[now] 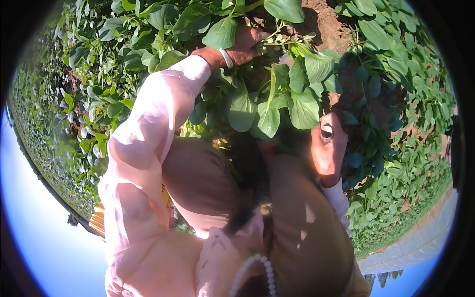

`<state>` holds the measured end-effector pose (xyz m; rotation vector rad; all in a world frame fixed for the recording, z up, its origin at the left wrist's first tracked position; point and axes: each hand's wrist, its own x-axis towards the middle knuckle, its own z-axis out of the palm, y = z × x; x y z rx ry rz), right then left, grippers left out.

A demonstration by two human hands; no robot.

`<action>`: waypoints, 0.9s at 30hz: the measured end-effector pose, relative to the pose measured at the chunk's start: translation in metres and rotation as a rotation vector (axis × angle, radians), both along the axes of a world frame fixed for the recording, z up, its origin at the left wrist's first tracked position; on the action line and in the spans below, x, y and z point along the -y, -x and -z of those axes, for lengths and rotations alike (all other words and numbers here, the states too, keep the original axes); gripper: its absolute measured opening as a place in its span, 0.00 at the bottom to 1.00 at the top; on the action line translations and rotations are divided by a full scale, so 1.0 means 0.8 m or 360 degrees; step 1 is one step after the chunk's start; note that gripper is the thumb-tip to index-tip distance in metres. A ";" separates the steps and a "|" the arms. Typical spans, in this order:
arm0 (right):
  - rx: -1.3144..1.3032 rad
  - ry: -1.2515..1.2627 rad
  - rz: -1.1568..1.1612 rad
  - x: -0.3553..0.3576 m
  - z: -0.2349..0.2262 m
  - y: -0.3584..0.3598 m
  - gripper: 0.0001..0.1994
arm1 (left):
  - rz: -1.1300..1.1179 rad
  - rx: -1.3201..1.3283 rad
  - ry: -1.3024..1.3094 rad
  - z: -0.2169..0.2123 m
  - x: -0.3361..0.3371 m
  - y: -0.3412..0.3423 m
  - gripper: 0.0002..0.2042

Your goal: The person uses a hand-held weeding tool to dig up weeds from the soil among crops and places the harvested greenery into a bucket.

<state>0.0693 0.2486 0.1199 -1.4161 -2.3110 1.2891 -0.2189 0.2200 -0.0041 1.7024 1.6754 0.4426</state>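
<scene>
With the left hand [242,48], reaching far forward beyond a broad-leaved green plant [304,110]; with fingers bent in at some thin stems [278,43] with small leaves, touching them or very nearly so; cannot tell whether clamped on them. Wearing a white band [226,58] at that wrist, just past the cuff of a pale pink sleeve [153,116].

With the right hand [330,154], set low at the near right side of the same plant, just beside its lower leaves; bearing a round, dark-rimmed piece [326,132] on one digit (perhaps a ring, perhaps a cap; too small to tell); with fingertips turned away from view, so cannot tell whether apart, together or closed on a stem.

Leaning over the plant, placed between the two hands and ahead of the knees; dressed in brown trousers [302,218], with a string of white beads [269,273] hanging at the lower edge; surrounded by more leafy crop [396,173] on both sides, with bare reddish soil [329,28] beyond the plant, an orange-yellow object [98,220] behind the left sleeve, and a pale sheet-like surface [418,237] at lower right.
</scene>
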 end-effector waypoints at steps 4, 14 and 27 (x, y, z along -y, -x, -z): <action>0.0031 -0.0039 -0.0090 -0.005 -0.001 0.004 0.09 | 0.0411 -0.0430 0.0243 -0.017 0.000 -0.034 0.21; 0.0030 0.0301 0.0065 -0.012 -0.009 0.004 0.10 | -0.0212 0.0066 -0.0343 0.015 0.022 -0.023 0.16; -0.0407 0.0062 -0.0368 -0.036 0.031 0.156 0.08 | -0.1858 0.1380 -0.0297 -0.124 0.063 0.037 0.09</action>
